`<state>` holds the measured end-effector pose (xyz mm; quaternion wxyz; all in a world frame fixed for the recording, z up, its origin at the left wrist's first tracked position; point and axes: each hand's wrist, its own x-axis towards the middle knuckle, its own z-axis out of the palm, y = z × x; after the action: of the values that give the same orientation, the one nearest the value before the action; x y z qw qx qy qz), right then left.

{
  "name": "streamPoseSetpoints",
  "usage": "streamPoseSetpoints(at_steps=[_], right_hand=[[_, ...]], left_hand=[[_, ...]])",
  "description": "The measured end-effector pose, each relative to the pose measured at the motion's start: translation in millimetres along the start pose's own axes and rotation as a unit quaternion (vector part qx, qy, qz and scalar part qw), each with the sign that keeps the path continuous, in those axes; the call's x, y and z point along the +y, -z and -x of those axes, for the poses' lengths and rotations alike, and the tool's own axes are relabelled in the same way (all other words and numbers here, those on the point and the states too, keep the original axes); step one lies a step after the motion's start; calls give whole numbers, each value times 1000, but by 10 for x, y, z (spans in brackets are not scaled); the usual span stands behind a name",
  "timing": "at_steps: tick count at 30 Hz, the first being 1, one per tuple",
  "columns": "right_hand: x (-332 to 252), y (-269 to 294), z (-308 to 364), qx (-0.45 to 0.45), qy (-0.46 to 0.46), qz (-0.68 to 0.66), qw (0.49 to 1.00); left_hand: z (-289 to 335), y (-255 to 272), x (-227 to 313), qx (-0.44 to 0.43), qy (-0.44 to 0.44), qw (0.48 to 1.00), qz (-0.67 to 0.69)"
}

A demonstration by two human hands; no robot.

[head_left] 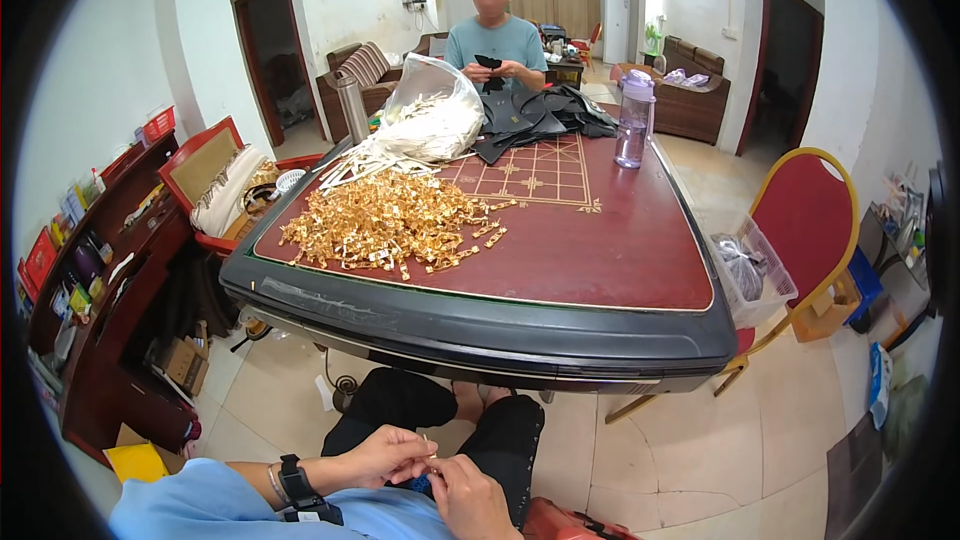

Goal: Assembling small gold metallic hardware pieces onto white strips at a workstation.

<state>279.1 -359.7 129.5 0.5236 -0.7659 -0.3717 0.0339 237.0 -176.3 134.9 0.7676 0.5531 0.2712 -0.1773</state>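
Note:
Over my lap, my left hand [388, 456] and my right hand [470, 498] meet with fingertips pinched together. Between them a small pale, partly gold piece [430, 445] shows; fingers hide most of it, so its exact kind is unclear. In front of me, on the dark red table [600, 255], lies a big heap of small gold metal clasps [385, 220]. Behind the heap, white strips [385, 155] spill from a clear plastic bag [440, 90].
Black flat pieces [535, 115] lie at the table's far side, where a seated person [495, 45] handles another. A steel flask [352, 110] and a purple bottle [633, 120] stand on the table. At right are a red chair [808, 210] and a plastic bin [755, 275].

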Motion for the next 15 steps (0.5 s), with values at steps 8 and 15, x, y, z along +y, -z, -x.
streamPoseSetpoints(at_steps=[8, 15], right_hand=[[-59, 90, -22, -20, 4, -10, 1000], [4, 130, 10, -31, 2, -49, 998]], left_hand=[[82, -47, 33, 22, -13, 999, -29], [71, -80, -8, 5, -17, 998, -59]])
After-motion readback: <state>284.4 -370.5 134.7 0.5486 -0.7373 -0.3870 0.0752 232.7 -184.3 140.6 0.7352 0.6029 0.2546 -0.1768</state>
